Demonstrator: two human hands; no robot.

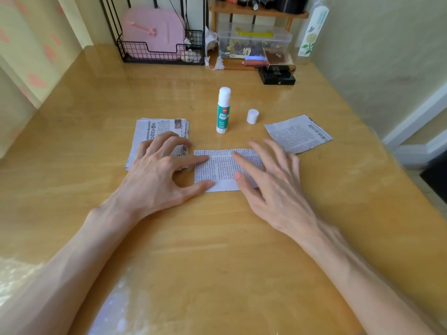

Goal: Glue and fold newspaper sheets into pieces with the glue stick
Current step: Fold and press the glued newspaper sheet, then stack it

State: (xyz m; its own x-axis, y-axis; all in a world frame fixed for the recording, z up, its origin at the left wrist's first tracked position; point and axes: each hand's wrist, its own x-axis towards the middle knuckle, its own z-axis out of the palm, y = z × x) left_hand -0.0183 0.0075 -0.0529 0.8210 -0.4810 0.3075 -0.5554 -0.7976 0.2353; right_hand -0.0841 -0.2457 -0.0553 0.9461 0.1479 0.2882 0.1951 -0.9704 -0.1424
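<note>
- Where the two hands met near the middle of the wooden table [217,250], a folded newspaper piece [222,170] lay flat, a small white oblong covered in dense columns of fine black print, with its long side running left to right.
- The left hand [154,175] gripped nothing: its straight index finger and thumb pressed on the piece's left edge, while the other fingers bent down onto the stack beside it.
- The right hand [278,184] was likewise unclenched, with fingers spread and lying flat over the right half of the piece and the thumb resting on its lower part.
- The piece's near edge looked slightly ragged, though the print was too small to read.
- A stack of newspaper sheets [157,128] sat just left of the piece, with larger headline characters on top and partly under the left hand.
- The glue stick [223,111] stood upright just beyond the piece, uncapped, with a white body, a green label and white glue showing at its top.
- Its white cap [252,116] stood on the table near it, to the right and apart from it.
- Another newspaper piece [297,135] lay flat and turned at an angle farther right, close to the right hand's fingertips; whether it touched them I could not tell.
- At the table's far edge stood a black wire basket [162,56] with a pink case [152,32] in it, and a clear plastic box [254,38].
</note>
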